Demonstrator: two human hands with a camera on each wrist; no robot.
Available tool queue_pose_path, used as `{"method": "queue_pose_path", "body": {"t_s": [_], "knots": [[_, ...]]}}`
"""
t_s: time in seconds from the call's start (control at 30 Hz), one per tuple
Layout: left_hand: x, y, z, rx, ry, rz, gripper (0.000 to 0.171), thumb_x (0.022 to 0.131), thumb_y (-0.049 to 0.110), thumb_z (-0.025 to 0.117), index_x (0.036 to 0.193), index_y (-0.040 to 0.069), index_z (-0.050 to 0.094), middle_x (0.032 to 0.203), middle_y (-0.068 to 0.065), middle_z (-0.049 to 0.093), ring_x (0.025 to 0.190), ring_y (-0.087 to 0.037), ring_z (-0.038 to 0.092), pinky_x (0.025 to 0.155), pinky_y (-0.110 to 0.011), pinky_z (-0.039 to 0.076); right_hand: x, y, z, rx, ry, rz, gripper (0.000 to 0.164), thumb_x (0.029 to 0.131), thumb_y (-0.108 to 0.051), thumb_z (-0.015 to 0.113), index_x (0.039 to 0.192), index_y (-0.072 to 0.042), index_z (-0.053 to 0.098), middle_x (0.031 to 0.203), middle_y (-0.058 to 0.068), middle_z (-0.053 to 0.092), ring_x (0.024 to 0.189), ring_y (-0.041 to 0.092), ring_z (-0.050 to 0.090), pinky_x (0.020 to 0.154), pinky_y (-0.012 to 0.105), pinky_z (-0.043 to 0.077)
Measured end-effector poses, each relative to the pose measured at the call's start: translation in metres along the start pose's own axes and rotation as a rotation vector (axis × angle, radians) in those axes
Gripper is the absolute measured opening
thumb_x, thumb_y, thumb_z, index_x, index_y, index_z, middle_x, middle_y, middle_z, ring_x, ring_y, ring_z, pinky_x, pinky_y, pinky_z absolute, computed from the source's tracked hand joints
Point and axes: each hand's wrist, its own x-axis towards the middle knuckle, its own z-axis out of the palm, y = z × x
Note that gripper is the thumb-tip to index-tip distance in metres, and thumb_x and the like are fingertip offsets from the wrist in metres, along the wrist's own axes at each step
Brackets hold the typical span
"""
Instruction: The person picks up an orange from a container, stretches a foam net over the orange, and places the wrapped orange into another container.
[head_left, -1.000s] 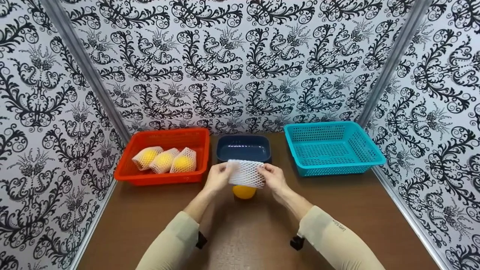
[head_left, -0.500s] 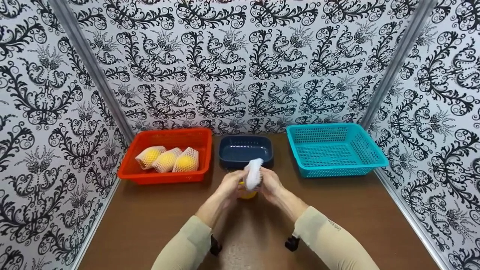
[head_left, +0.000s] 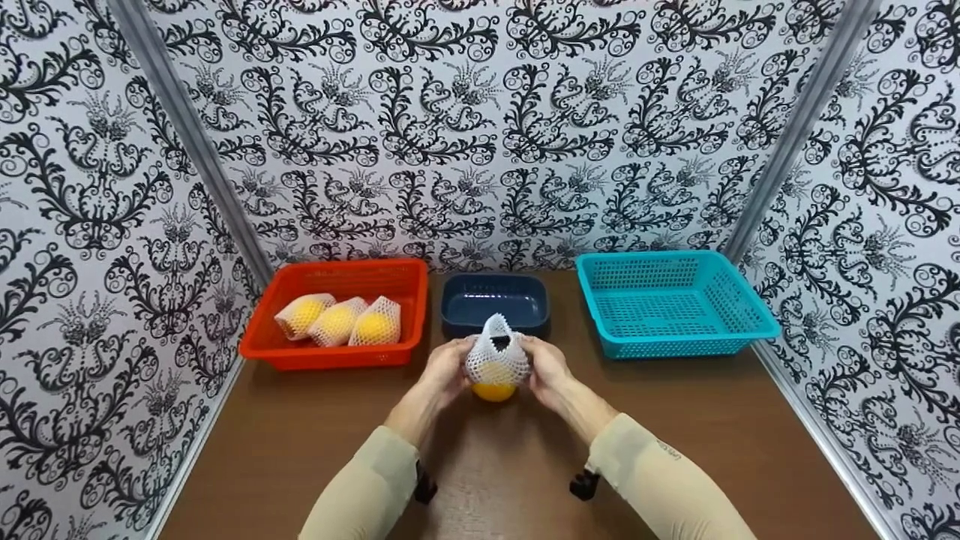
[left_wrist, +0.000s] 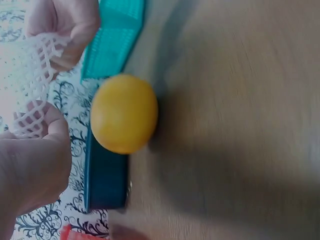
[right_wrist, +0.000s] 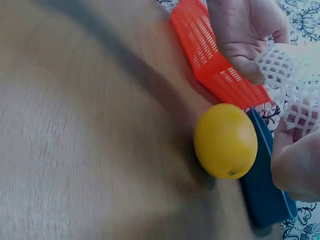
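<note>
Both hands hold a white foam net sleeve (head_left: 496, 364) over the middle of the table, its mouth spread into a rounded opening. My left hand (head_left: 445, 369) pinches one side and my right hand (head_left: 550, 366) the other, thumbs on the mesh. Below sits an orange (left_wrist: 125, 114) on the table, bare; in the head view the sleeve overlaps its top. The right wrist view shows the whole orange (right_wrist: 226, 141), stem spot at its lower side, with the net (right_wrist: 285, 75) apart from it.
A red basket (head_left: 262, 354) at the left holds 3 net-wrapped yellow fruits (head_left: 337, 322). Behind the hands stands a dark blue tray (head_left: 495, 282). To the right is a turquoise basket (head_left: 679, 346). Patterned walls (head_left: 480, 150) enclose the brown table (head_left: 510, 487).
The sleeve went from flat and stretched sideways, through a turned edge-on pose, to an opened-out shape above the orange. The hands drew closer together. The orange stays in place.
</note>
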Motion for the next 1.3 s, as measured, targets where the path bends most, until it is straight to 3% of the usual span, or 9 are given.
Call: {"method": "queue_pose_path", "body": {"t_s": [0.33,0.5,0.63,0.73,0.83,0.93,1.03,1.17,1.3], "knots": [[0.021,-0.012,-0.007,0.361,0.187,0.007,0.036,0.109,0.023,0.066,0.131,-0.005,0.069,0.117,-0.013,0.073,0.096,-0.02,0.067,0.079,-0.038,0.062,0.018,0.025,-0.012,-0.141,0.103,0.013,0.025,0.114,-0.016,0.054,0.129,0.0,0.067,0.099,0.003,0.073,0.09,0.017,0.068,0.075,0.033,0.058],[0.03,-0.027,-0.01,0.532,0.28,0.042,0.029,0.107,0.021,0.066,0.116,-0.005,0.072,0.112,-0.018,0.071,0.09,-0.022,0.069,0.071,-0.038,0.066,0.023,0.04,-0.017,-0.215,0.144,-0.003,0.021,0.114,-0.014,0.055,0.121,0.0,0.068,0.091,0.002,0.069,0.078,0.014,0.066,0.064,0.03,0.056],[0.062,-0.053,-0.027,0.682,0.327,0.046,0.026,0.106,0.025,0.064,0.108,0.001,0.073,0.114,-0.021,0.072,0.092,-0.029,0.07,0.064,-0.039,0.064,0.021,0.047,-0.019,-0.318,0.217,-0.025,0.021,0.112,-0.015,0.058,0.115,0.0,0.071,0.093,0.005,0.069,0.076,0.015,0.064,0.06,0.03,0.055],[0.091,-0.073,-0.046,0.718,0.326,-0.01,0.026,0.107,0.03,0.062,0.11,0.006,0.073,0.122,-0.021,0.072,0.1,-0.033,0.072,0.059,-0.041,0.064,0.017,0.05,-0.019,-0.428,0.253,-0.034,0.024,0.109,-0.017,0.059,0.116,0.0,0.073,0.102,0.01,0.071,0.08,0.017,0.064,0.061,0.029,0.055],[0.103,-0.083,-0.057,0.687,0.301,-0.036,0.03,0.106,0.03,0.063,0.116,0.004,0.073,0.129,-0.024,0.071,0.111,-0.038,0.072,0.057,-0.049,0.066,0.015,0.052,-0.017,-0.467,0.248,-0.017,0.025,0.108,-0.018,0.059,0.118,0.001,0.073,0.106,0.014,0.072,0.082,0.019,0.067,0.062,0.031,0.058],[0.097,-0.081,-0.055,0.644,0.298,-0.021,0.036,0.107,0.028,0.06,0.123,-0.003,0.072,0.129,-0.026,0.071,0.114,-0.037,0.072,0.064,-0.048,0.068,0.019,0.057,-0.017,-0.472,0.239,-0.021,0.023,0.109,-0.017,0.059,0.117,0.0,0.072,0.107,0.015,0.071,0.085,0.021,0.068,0.064,0.033,0.06],[0.065,-0.063,-0.036,0.516,0.277,-0.023,0.041,0.112,0.025,0.053,0.133,-0.008,0.066,0.123,-0.026,0.07,0.104,-0.035,0.074,0.076,-0.049,0.07,0.037,0.068,-0.026,-0.531,0.275,-0.086,0.02,0.109,-0.019,0.06,0.108,-0.009,0.076,0.107,0.008,0.072,0.094,0.019,0.066,0.073,0.029,0.056],[0.022,-0.037,-0.009,0.248,0.217,-0.049,0.039,0.117,0.022,0.046,0.139,-0.008,0.057,0.11,-0.017,0.066,0.092,-0.028,0.072,0.084,-0.051,0.069,0.059,0.076,-0.039,-0.581,0.32,-0.245,0.018,0.11,-0.024,0.065,0.098,-0.021,0.078,0.101,0.002,0.073,0.098,0.018,0.064,0.083,0.03,0.053],[0.011,-0.027,0.001,0.094,0.17,-0.065,0.04,0.119,0.025,0.045,0.141,-0.006,0.057,0.102,-0.01,0.068,0.093,-0.024,0.071,0.087,-0.05,0.068,0.051,0.063,-0.032,-0.537,0.326,-0.409,0.017,0.11,-0.025,0.068,0.099,-0.017,0.078,0.1,0.006,0.076,0.095,0.022,0.066,0.085,0.034,0.052]]}}
